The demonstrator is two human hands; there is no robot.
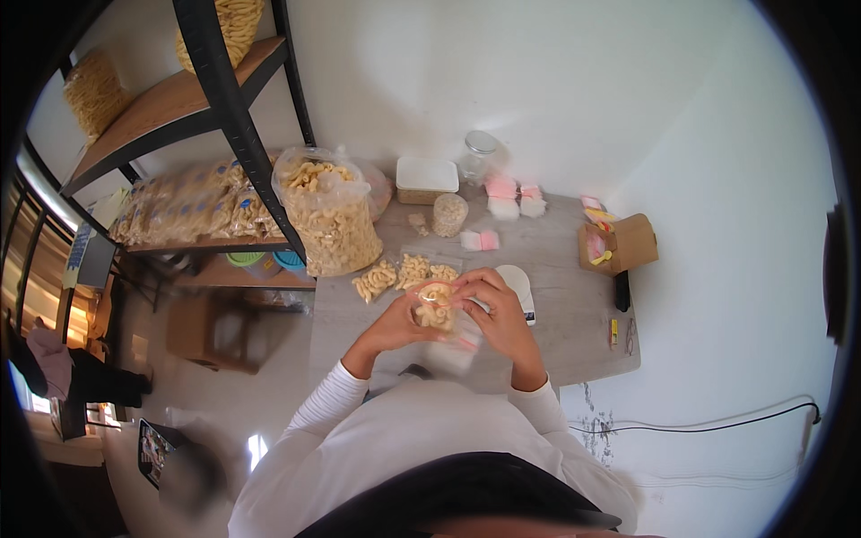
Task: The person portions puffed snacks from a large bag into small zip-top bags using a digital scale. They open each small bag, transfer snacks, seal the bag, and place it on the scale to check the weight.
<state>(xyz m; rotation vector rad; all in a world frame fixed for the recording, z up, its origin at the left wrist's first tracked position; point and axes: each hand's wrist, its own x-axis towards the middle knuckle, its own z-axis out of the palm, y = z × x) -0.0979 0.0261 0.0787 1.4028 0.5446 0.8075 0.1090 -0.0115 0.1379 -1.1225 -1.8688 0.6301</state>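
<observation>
My left hand [392,327] holds a small clear zip bag [432,315] of curled, pale yellow macaroni-like snacks, gripping its side and lower edge. The fingers of my right hand [496,311] pinch the bag's upper right edge, beside its red seal line. Just beyond lie more small filled bags, one at the left [375,280] and one in the middle [412,270]; another is partly hidden by the held bag. A white kitchen scale [515,281] is partly covered by my right hand. Below the hands, flat clear bags with a pink strip [457,351] lie near the table edge.
A large open bag of snacks [329,215] stands at the table's left. Behind are a white-lidded container [427,176], a round tub [449,215], a glass jar [478,158] and bundled pink-topped bags [502,197]. An open cardboard box [632,242] stands right; a black-framed shelf [235,121] rises left.
</observation>
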